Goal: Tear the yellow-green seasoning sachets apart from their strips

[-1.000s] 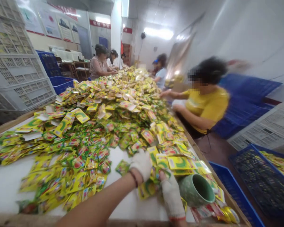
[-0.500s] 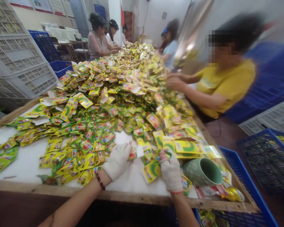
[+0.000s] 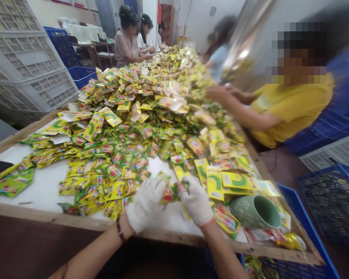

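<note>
My left hand (image 3: 145, 202), in a white glove with a beaded bracelet at the wrist, is closed on a small printed box (image 3: 166, 196) over the near edge of the white tabletop (image 3: 159, 223). Close beside it on the right, my gloved right hand (image 3: 197, 200) pinches a small green packet (image 3: 174, 190) against the box's end. Fingers and blur hide whether the packet is inside the box. Many loose green and yellow packets (image 3: 113, 170) lie left of and beyond my hands. Flat yellow boxes (image 3: 214, 182) lie to the right, with a large green packet (image 3: 225, 220) below them.
A green patterned cup (image 3: 244, 211) lies on its side at the right, near a yellow roll (image 3: 292, 241). The table has a raised wooden rim (image 3: 75, 221). White crates (image 3: 31, 69) stand at left, blue crates (image 3: 331, 197) at right. A co-worker in yellow (image 3: 291, 104) sits at the right side.
My right hand has moved left, bringing the green packet to the box in my left hand. The box's white flap no longer shows. The view has shifted slightly.
</note>
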{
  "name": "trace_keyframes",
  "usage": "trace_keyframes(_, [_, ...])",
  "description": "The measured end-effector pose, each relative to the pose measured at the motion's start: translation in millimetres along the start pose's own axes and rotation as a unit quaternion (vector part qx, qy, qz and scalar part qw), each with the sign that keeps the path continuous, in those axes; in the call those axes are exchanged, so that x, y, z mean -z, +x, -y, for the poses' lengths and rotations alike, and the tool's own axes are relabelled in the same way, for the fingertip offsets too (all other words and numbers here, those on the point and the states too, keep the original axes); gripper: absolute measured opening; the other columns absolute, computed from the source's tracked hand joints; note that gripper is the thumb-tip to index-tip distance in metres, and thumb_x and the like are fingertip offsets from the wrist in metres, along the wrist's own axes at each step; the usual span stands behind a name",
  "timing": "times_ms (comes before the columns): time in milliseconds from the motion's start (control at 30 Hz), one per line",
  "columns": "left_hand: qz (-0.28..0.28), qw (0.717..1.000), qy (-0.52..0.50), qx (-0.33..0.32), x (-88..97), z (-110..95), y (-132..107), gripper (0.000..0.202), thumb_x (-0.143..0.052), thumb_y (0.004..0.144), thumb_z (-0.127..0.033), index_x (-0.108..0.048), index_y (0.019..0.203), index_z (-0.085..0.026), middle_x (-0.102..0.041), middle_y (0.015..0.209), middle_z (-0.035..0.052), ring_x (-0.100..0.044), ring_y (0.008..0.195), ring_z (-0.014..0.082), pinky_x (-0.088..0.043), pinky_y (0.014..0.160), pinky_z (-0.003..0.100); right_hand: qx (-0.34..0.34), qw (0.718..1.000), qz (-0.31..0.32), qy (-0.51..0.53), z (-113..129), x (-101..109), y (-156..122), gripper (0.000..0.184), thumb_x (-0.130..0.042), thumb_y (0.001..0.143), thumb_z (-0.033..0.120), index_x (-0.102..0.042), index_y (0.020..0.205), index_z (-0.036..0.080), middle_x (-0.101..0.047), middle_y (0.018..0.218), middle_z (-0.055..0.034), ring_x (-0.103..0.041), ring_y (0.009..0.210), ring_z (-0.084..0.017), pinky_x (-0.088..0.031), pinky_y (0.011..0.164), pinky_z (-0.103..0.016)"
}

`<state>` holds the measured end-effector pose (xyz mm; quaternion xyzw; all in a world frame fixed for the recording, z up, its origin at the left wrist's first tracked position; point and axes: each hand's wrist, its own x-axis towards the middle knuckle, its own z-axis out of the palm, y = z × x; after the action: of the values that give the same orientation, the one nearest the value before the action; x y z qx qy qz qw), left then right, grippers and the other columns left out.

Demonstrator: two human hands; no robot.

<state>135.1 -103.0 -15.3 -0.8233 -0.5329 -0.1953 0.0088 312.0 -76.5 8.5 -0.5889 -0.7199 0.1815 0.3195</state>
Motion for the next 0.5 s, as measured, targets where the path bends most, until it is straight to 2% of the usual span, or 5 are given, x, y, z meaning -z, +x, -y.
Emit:
trace_keyframes(167, [-0.032,0.999,-0.018,0.008,-3.0,-8,1,0.053,-0.065,0.067,-0.021,-0.049,0.117,-0.015,-0.059,0.114,0.0145,-0.057,0.107,0.0309,-0.049,0.088,0.045,-0.016,0.998,-0.042,-0.041,3,-7,4,0.027,-0.045,0.09,0.039,-0.056,0.073,0.021,-0.054,0.06,-0.0002,-0.049,0.059,-0.016,-0.035,0.055,-0.025])
trace_keyframes(300, [-0.059,0.997,-0.04,0.033,-3.2,-10,-1,0.045,-0.065,0.07,-0.024,-0.052,0.112,-0.015,-0.06,0.108,0.0137,-0.059,0.099,0.0284,-0.051,0.085,0.041,0.037,0.994,-0.077,-0.072,1,-15,0,0.03,-0.042,0.092,0.038,-0.058,0.078,0.018,-0.06,0.07,-0.0063,-0.054,0.068,-0.02,-0.041,0.064,-0.03])
trace_keyframes(400, [-0.053,0.997,-0.028,0.055,-2.9,-8,-2,0.044,-0.065,0.071,-0.024,-0.052,0.112,-0.015,-0.059,0.11,0.0146,-0.059,0.1,0.0296,-0.051,0.085,0.042,0.087,0.994,-0.048,-0.055,1,-9,-7,0.029,-0.04,0.093,0.035,-0.061,0.086,0.015,-0.062,0.082,-0.0109,-0.057,0.081,-0.025,-0.045,0.073,-0.035])
trace_keyframes(500, [-0.015,0.999,-0.005,0.04,-0.2,-2,-4,0.05,-0.065,0.069,-0.023,-0.051,0.117,-0.016,-0.058,0.115,0.0149,-0.057,0.105,0.031,-0.049,0.086,0.044,0.097,0.995,0.004,0.027,-1,3,-14,0.025,-0.045,0.091,0.03,-0.059,0.104,0.015,-0.064,0.096,-0.0111,-0.059,0.091,-0.024,-0.047,0.08,-0.035])
